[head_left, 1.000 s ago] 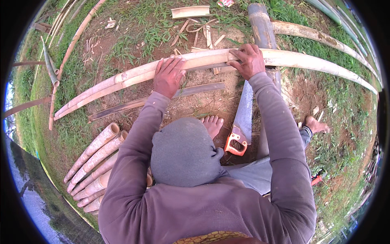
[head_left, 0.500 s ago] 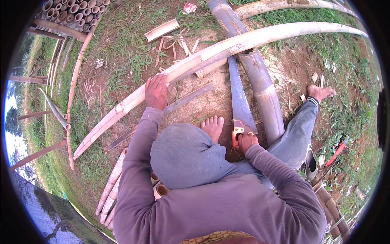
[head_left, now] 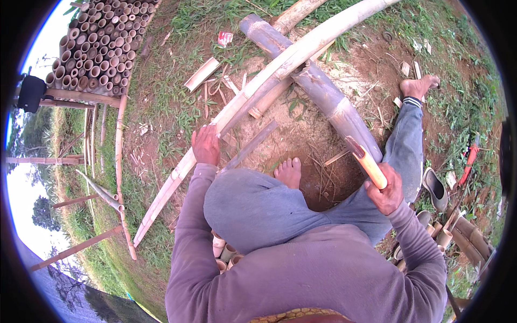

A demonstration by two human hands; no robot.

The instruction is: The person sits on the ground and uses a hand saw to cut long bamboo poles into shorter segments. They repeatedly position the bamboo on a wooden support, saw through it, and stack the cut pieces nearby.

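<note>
A long pale bamboo pole (head_left: pixel 261 89) slants from the lower left to the far right, crossing over a thick grey bamboo log (head_left: pixel 344 107) on the ground. My left hand (head_left: pixel 206 145) grips the pole left of the crossing, its fingers bent over it. My right hand (head_left: pixel 385 189) is closed around the orange handle of a handsaw (head_left: pixel 369 164), held up near my right thigh. The saw's blade is turned nearly edge-on, so little of it shows. It appears apart from the pole.
Stacked bamboo tubes (head_left: pixel 99 46) fill a rack at the far left. A narrow bamboo strip (head_left: pixel 250 144) and a short split piece (head_left: pixel 202 74) lie on the ground. My bare feet flank the log's near end. A shoe (head_left: pixel 435 188) and a red-handled tool (head_left: pixel 469 161) lie right.
My right hand has moved right, taking the saw away from beside the log and turning its blade edge-on. My left hand stays on the pole, its fingers more bent. The view has shifted.
</note>
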